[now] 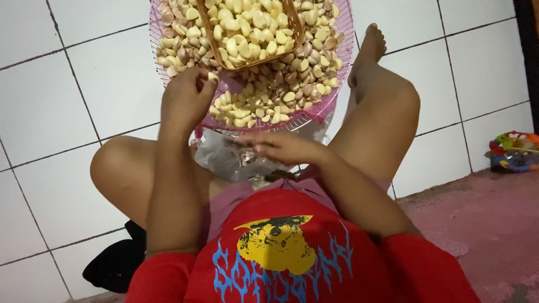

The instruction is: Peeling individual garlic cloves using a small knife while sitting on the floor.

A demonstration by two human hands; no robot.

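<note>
Your left hand point(188, 98) is raised to the near rim of the pink wire basket point(337, 84), its fingers point(209, 84) curled in and pinched on a single peeled garlic clove point(213, 76), held right at the edge of the heap. Your right hand point(283, 147) hovers lower, just in front of your lap, palm down with the fingers point(255, 143) loosely spread and slightly bent; whether anything sits under them you cannot tell from this view. Directly below that hand lies a crumpled clear plastic bag point(224, 160) with dark scraps inside, wedged between your knees on the floor.

The pink wire basket sits on the white tiled floor point(67, 101) ahead of you, filled with garlic cloves point(281, 84): many pale and peeled, others still in brownish skin, mostly toward its far left and right sides. A smaller brown woven basket point(296, 28) rests on top of the heap at the far side, holding only pale peeled cloves.

You sit with legs bent, the right foot beside the right rim of the pink basket. A dark cloth point(115, 264) lies on the tiles by your left hip. To your right the tiles give way to a reddish mat point(483, 224), and a multicoloured toy point(514, 151) rests at its far right edge.
</note>
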